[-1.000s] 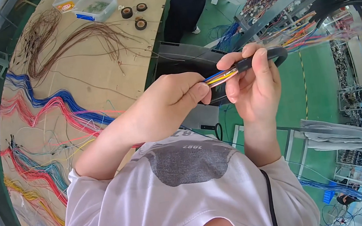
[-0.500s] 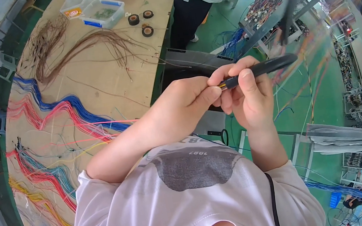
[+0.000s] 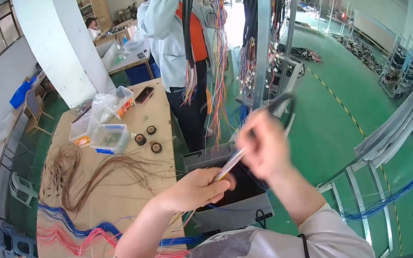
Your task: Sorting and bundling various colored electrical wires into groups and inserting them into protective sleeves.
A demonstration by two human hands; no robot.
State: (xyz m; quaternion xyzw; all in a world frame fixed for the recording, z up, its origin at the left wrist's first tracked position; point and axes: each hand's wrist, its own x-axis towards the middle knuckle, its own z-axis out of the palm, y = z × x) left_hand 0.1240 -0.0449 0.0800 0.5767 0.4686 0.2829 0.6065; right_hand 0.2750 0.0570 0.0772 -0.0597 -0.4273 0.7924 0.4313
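Note:
My left hand (image 3: 203, 188) is closed, pinching a thin bundle of wires (image 3: 231, 163) between thumb and fingers. The bundle looks whitish with some darker strands and slants up to my right hand. My right hand (image 3: 265, 145), smeared by motion, is closed around a black tube-like sleeve (image 3: 285, 100). Past that hand the sleeve bends over in a loop, also blurred. Where the wires enter the sleeve is hidden by my right fingers.
At left, a wooden table (image 3: 143, 194) bears brown wires (image 3: 104, 173), blue wires (image 3: 100, 227), pink wires (image 3: 63, 235), tape rolls (image 3: 156, 146) and a clear box (image 3: 110, 138). Ahead, a co-worker (image 3: 172, 53) holds a black sleeve and coloured wires beside a metal rack (image 3: 261, 27).
My right hand has moved up and away from my left, and a length of wire bundle now shows between them. The view has tilted up, bringing more of the co-worker and the room into sight.

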